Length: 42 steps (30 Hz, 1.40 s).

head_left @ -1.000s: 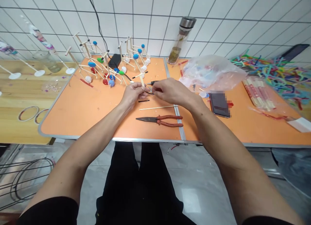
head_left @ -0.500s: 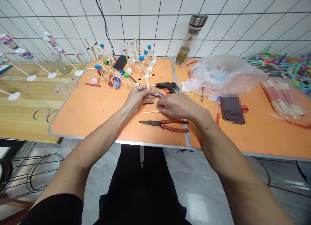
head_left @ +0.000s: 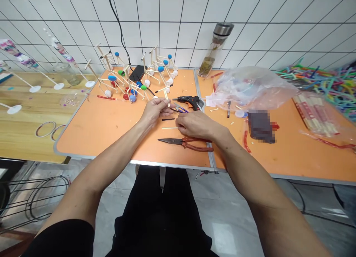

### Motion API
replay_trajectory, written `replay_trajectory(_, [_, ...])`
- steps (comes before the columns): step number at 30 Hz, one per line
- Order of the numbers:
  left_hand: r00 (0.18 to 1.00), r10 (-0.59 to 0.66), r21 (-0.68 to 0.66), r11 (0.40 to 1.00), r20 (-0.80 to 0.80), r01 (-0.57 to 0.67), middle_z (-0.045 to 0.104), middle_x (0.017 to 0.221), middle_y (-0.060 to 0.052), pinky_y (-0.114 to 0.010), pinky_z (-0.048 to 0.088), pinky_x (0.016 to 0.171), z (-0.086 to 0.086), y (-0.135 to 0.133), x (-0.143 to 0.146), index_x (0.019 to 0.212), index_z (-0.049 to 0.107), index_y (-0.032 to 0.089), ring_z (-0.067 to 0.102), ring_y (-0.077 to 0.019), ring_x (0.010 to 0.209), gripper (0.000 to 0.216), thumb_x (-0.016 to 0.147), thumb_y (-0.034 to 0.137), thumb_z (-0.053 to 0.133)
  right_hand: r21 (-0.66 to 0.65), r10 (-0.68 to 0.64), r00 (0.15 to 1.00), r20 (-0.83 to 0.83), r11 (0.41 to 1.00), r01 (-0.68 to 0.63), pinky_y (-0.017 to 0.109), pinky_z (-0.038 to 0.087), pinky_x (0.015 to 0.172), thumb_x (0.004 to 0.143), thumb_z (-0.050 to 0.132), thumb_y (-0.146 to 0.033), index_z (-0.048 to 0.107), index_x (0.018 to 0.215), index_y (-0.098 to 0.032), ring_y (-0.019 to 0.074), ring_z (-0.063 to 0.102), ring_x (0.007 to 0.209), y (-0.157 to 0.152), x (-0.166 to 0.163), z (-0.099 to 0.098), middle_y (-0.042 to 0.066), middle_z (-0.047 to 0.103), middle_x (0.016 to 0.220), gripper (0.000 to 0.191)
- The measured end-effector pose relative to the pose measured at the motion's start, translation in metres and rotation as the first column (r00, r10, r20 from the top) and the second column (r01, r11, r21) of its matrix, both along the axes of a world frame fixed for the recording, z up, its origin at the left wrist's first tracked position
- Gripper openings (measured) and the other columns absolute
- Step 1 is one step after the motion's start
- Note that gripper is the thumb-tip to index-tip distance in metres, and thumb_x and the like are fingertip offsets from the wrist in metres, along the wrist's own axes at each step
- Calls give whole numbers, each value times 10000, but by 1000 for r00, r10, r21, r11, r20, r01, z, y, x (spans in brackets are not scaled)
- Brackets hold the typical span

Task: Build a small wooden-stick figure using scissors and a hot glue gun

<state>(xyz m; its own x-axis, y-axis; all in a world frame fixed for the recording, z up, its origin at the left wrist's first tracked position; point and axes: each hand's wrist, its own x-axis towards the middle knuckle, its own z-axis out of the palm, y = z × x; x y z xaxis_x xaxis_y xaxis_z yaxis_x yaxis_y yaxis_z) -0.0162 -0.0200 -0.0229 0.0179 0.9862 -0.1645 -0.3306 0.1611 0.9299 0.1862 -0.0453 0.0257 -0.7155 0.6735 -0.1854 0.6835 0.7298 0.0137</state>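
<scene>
My left hand (head_left: 154,109) is closed around a small cross of thin wooden sticks (head_left: 165,93), held upright just above the orange table (head_left: 100,127). My right hand (head_left: 194,124) lies low on the table with its fingers curled over a loose wooden stick (head_left: 169,128). Whether the fingers grip that stick is hidden. Red-handled long-nose pliers (head_left: 185,142) lie just in front of my right hand. A short black stick (head_left: 168,119) lies between my hands. A black glue gun (head_left: 190,100) rests behind them.
Several stick models with blue, green and red balls (head_left: 130,83) stand at the back left. A clear plastic bag (head_left: 250,87), a dark phone (head_left: 260,125), a glass bottle (head_left: 213,53), packs of sticks (head_left: 313,112) and coloured pipe cleaners (head_left: 325,79) fill the right side.
My right hand has dropped from the stick cross in my left hand down to the table, onto the loose stick. The glue gun behind has come into view.
</scene>
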Motion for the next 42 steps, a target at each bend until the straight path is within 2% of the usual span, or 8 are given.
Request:
replay_trajectory(5, [1000,8,7,1000,-8,-8,879,907,-52,-161,598,625,3,0,-1,932,729,178,790,-99,656,228,975,324,898,-19,5,978,-209,1000,-9,356,338,700,1005,530,-182,764,957,-207,235,677,840,4,15,4,89,828,1027,240])
replay_trajectory(8, [999,33,14,999,-13,-33,880,918,-51,-160,592,618,7,0,-2,940,729,180,783,-97,646,248,963,344,913,-90,-34,874,-485,996,-11,347,425,750,965,599,-222,728,931,-230,213,666,828,5,31,12,44,791,940,134])
replay_trajectory(10, [999,41,24,999,-10,-40,878,918,-47,-163,589,614,8,0,-2,939,725,183,780,-97,642,259,964,357,914,-164,-158,727,-669,984,64,351,458,721,970,667,-309,721,933,-252,205,649,770,5,37,15,22,757,863,87])
replay_trajectory(12, [999,32,30,999,-5,-32,873,905,-44,-164,584,604,8,0,-1,926,714,185,781,-99,645,267,975,364,905,-272,-290,515,-807,956,113,354,486,670,966,731,-394,718,957,-274,199,639,724,5,38,16,16,747,853,122])
replay_trajectory(15, [1000,13,30,999,-11,-13,874,910,-46,-165,587,607,6,-1,0,916,701,188,786,-101,655,284,970,369,913,-393,-407,229,-884,914,104,356,545,636,938,814,-443,720,1067,-301,190,647,698,10,32,11,17,760,906,214])
replay_trajectory(21, [999,29,28,999,-26,-28,884,940,-54,-171,603,629,1,1,-1,951,716,184,796,-103,671,245,936,309,925,-465,-461,-59,-885,875,138,332,643,636,933,868,-510,666,1081,-319,190,744,775,28,30,4,0,754,946,315])
replay_trajectory(31, [999,29,25,999,-22,-29,889,957,-49,-168,628,659,3,-2,1,958,723,188,819,-114,725,213,933,278,915,-508,-482,-177,-858,848,153,254,690,650,961,847,-494,629,1012,-279,179,838,870,46,35,-18,14,808,975,311])
replay_trajectory(42, [1000,1,12,1000,-5,-1,887,987,-51,-186,641,667,4,-1,0,963,723,193,874,-171,850,210,941,268,918,-501,-477,-205,-855,861,84,232,695,658,945,888,-477,625,1033,-270,179,864,884,53,34,-32,8,836,989,346])
